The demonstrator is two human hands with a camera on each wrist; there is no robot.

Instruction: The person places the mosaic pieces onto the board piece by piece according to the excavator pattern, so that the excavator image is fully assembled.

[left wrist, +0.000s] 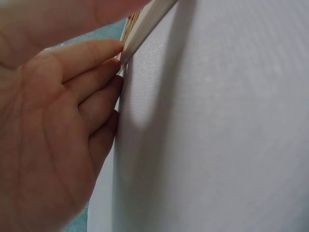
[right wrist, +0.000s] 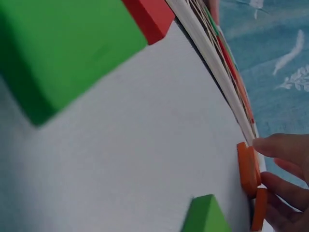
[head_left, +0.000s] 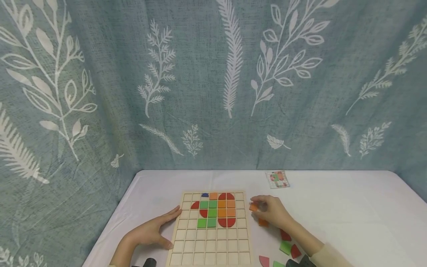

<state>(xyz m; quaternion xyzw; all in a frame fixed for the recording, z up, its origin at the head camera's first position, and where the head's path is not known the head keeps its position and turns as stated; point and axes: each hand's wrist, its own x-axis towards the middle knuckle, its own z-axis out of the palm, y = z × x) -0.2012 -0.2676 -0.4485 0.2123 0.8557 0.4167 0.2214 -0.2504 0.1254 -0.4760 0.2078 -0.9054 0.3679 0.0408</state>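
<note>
A wooden grid board (head_left: pixel 213 246) lies on the table, its upper cells holding red quarter-circles (head_left: pixel 227 222), green squares (head_left: pixel 212 213), orange squares (head_left: pixel 221 204) and a blue piece (head_left: pixel 205 195). My left hand (head_left: pixel 148 230) rests against the board's left edge with thumb and fingers spread; in the left wrist view its fingertips (left wrist: pixel 120 46) meet the wooden rim (left wrist: pixel 149 26). Beside the board's right edge, my right hand (head_left: pixel 273 212) pinches an orange square tile (head_left: pixel 253 207) between thumb and fingers. Another orange tile (head_left: pixel 263 222) lies just under that hand.
A small pattern card (head_left: pixel 278 179) lies behind the board, to the right. Loose red pieces (head_left: pixel 295 251), a green piece (head_left: pixel 285 247) and a pink quarter-circle (head_left: pixel 264 261) are scattered by the right forearm. A patterned curtain (head_left: pixel 213 92) hangs behind the white table (head_left: pixel 350 215).
</note>
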